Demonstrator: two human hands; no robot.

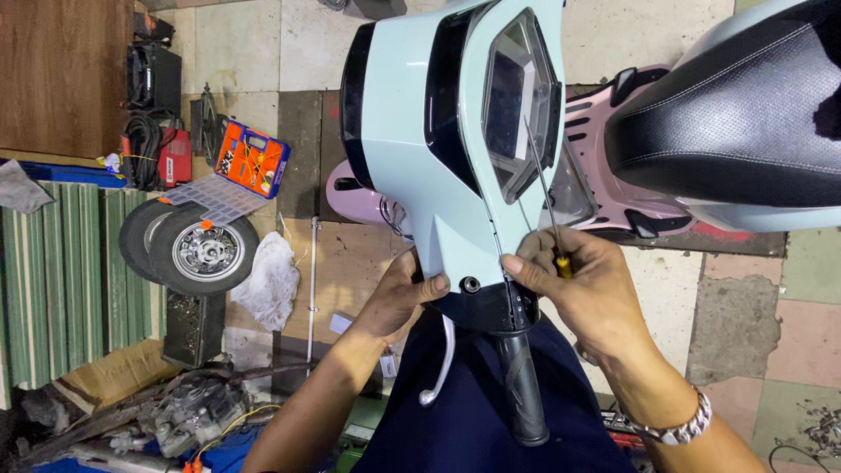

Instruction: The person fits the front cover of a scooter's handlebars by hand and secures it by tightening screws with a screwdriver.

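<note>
A pale blue scooter handlebar cover [399,131] with a dark display panel [512,96] fills the upper middle. My left hand [394,298] grips its lower edge near a round hole. My right hand [587,293] pinches the panel's seam at the switch housing [495,307] while holding a thin screwdriver [541,180], whose shaft points up across the display. Below them the black handlebar grip [524,385] and a silver brake lever [441,372] stick out toward me.
A black scooter seat [727,131] lies at the right over a pink scooter body [604,188]. On the floor at the left are a wheel with tyre [203,250], an orange parts box [252,160], a white rag [267,280] and engine parts [188,412].
</note>
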